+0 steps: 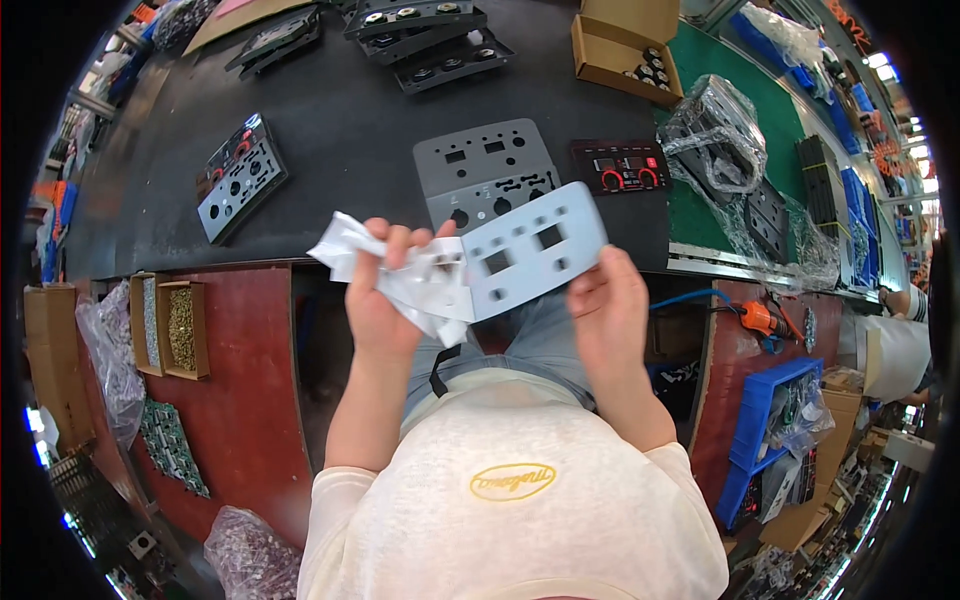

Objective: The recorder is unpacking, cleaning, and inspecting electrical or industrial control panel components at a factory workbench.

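In front of my waist my right hand pinches the right edge of a thin pale blue-grey panel sheet, tilted, with square and round cutouts. My left hand is closed on crumpled white paper, which meets the sheet's left edge; whether they are still joined I cannot tell. Just beyond lies a dark grey metal panel with cutouts, partly covered by the sheet. Right of it is a black and red faceplate with two red-ringed dials.
A panel unit rests at the left of the black table. Metal panels with round parts are piled at the back, near a cardboard box. Plastic-wrapped panels lie right, on a green mat.
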{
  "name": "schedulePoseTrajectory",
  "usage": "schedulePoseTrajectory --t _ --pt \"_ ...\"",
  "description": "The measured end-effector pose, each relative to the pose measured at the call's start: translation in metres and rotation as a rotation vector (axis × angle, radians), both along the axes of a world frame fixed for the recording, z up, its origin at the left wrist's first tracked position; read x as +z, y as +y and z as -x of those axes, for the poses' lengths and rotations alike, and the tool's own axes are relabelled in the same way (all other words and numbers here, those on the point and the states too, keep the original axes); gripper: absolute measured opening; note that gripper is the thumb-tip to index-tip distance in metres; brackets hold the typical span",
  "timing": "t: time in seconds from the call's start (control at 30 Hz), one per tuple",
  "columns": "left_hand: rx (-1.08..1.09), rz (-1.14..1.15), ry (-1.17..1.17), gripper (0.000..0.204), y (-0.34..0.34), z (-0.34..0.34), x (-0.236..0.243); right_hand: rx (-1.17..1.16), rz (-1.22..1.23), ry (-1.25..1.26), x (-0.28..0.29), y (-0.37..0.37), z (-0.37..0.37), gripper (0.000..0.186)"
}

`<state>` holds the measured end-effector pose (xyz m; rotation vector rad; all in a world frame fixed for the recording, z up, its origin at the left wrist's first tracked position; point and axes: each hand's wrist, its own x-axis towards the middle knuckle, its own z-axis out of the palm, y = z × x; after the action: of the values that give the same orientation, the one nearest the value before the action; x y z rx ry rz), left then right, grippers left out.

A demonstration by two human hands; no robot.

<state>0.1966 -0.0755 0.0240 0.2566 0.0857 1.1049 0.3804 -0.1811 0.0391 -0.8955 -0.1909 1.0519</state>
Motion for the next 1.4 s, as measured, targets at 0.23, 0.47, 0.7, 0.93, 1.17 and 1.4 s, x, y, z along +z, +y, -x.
schedulePoseTrajectory --t 0.23,0.47,0.7,0.93,1.17,1.4 --pt "0.214 -0.18 0.742 0.02 0.001 0.027 0.014 -0.374 -0.046 -0.755 0.02 0.006 -0.004 0.013" --pt "-0.041 -0.084 0.941 0.014 -0.022 -0.005 0.024 -0.31 -0.333 -1.716 -0.012 0.024 0.039 0.037" --pt "0.06 -0.045 1.069 0.013 -0.009 0.004 0.015 -0.084 -0.302 -1.693 -0.013 0.028 0.042 0.033" --pt "-0.243 -0.312 1.225 0.017 0.011 0.047 0.015 -0.018 0.216 -1.385 -0.001 0.021 -0.023 0.021" --pt "-0.194 -0.211 1.316 0.014 0.016 0.033 0.006 0.208 0.136 -0.811 -0.028 0.015 -0.039 0.014" --pt "0.073 -0.189 1.368 0.02 0.04 0.012 -0.002 0.175 0.217 -0.613 -0.026 0.059 -0.048 0.022"
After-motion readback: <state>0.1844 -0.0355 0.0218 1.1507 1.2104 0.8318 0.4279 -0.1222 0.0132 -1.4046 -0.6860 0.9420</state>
